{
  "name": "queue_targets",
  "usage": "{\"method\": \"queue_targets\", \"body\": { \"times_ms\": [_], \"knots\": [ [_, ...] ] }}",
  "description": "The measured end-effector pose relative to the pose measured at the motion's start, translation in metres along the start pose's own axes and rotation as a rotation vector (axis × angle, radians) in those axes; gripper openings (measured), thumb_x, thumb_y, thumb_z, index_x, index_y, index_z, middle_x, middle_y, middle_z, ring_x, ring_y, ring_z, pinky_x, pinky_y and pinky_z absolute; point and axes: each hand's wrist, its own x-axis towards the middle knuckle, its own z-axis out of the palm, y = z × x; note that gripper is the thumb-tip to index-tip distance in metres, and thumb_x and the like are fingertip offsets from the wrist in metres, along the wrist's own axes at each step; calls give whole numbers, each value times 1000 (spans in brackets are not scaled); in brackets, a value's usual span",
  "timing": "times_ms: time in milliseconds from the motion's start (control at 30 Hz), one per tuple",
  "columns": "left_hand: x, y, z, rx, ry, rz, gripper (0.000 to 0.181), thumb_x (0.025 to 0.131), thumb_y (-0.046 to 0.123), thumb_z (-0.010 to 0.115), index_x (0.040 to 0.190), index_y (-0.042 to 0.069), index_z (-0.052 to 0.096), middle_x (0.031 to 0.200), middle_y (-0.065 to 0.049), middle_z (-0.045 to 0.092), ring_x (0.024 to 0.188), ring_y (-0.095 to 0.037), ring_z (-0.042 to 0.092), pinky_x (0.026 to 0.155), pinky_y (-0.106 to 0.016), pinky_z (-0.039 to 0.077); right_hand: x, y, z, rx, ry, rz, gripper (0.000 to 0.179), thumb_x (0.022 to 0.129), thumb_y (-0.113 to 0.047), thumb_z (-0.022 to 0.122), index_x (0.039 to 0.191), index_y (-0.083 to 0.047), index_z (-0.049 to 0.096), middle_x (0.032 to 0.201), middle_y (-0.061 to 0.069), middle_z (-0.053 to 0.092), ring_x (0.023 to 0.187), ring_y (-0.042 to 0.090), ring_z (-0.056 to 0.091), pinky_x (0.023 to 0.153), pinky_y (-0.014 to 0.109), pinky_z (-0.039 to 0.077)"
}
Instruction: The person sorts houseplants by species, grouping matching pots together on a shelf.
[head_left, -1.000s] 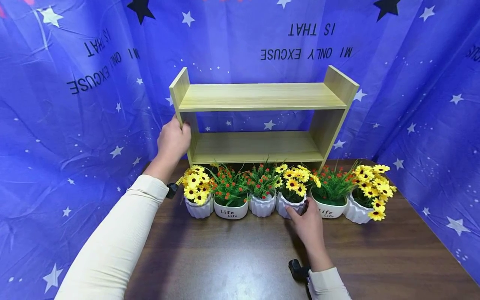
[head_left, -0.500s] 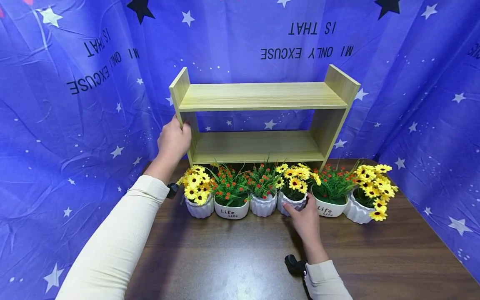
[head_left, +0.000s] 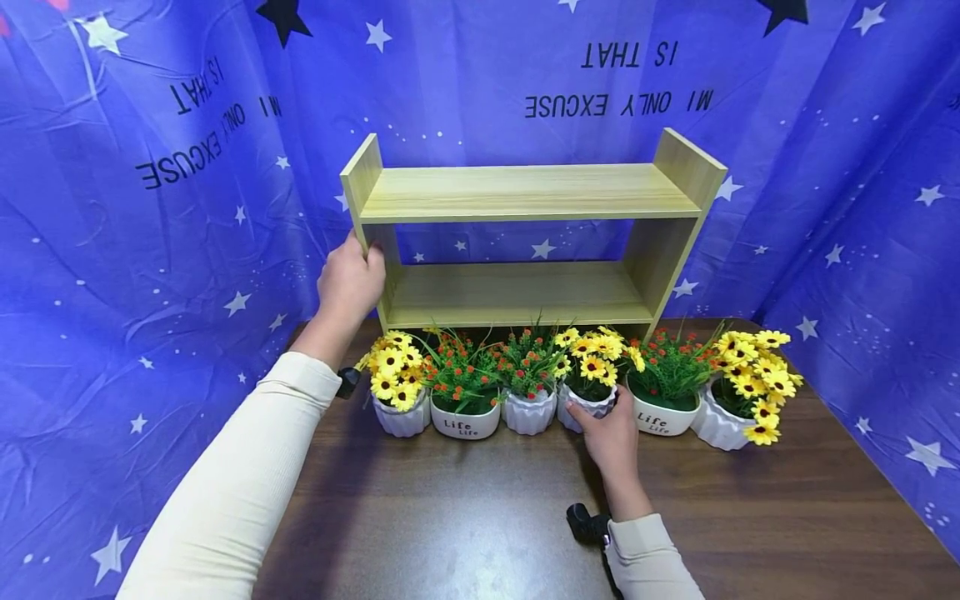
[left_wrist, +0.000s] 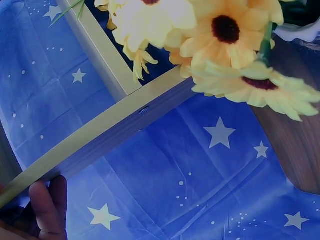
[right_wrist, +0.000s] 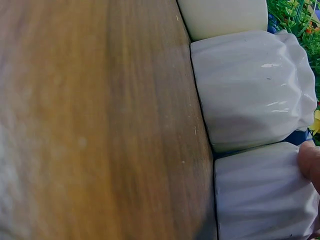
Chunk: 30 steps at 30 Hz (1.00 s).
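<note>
My left hand (head_left: 349,279) grips the left side panel of a light wooden two-tier shelf (head_left: 525,192), thumb on the inner side; in the left wrist view its fingertips (left_wrist: 47,205) press the panel's outer face. My right hand (head_left: 613,437) holds a white fluted flowerpot (head_left: 581,410) with yellow flowers, fourth from the left in a row before the shelf. Thumb and fingers span the pot's sides. In the right wrist view the thumb (right_wrist: 311,162) lies on that pot (right_wrist: 265,192), which stands on the table beside another fluted pot (right_wrist: 250,90).
Left of the held pot stand a red-flowered fluted pot (head_left: 529,412), an oval "Life" pot (head_left: 465,423) and a yellow-flowered pot (head_left: 401,419). To its right are another "Life" pot (head_left: 663,418) and a yellow-flowered pot (head_left: 723,429). A starry blue cloth (head_left: 480,83) surrounds the brown table (head_left: 420,517).
My right hand has shifted slightly left around the pot, its wrist turning a little. The left hand keeps its grip on the shelf. The head view has drifted slightly.
</note>
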Motion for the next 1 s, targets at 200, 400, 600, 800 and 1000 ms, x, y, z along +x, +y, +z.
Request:
{"method": "queue_targets", "body": {
  "times_ms": [200,400,600,800,1000],
  "knots": [
    [-1,-1,2,-7,6,3,36,102,32,39,121,7,55,125,-25,62,111,-48,59,84,-63,43,0,2,-2,17,2,14,82,79,-20,83,140,8,37,140,31,46,132,43,42,109,53,31],
    [-1,-2,2,-4,9,-4,36,102,32,38,122,7,55,124,-25,62,110,-48,59,84,-64,44,0,5,-3,17,1,4,82,79,-21,83,141,7,38,141,30,46,132,43,42,109,54,31],
    [-1,0,1,-8,9,0,35,102,32,40,122,7,55,124,-25,62,110,-48,59,84,-64,44,-1,9,-2,50,18,-25,80,77,-18,84,140,8,41,140,28,47,131,41,43,109,52,31],
    [-2,1,1,-6,23,3,36,102,31,40,124,7,55,124,-26,62,111,-49,59,84,-64,43,-3,9,-2,124,42,-24,77,77,-14,84,139,6,43,139,26,49,130,39,45,109,50,33],
    [-1,2,1,-7,21,5,38,102,32,39,125,7,55,125,-25,62,111,-48,59,84,-63,43,-6,6,-4,130,50,-37,75,76,-14,85,137,5,46,137,26,51,128,39,47,109,50,32]
  ]
}}
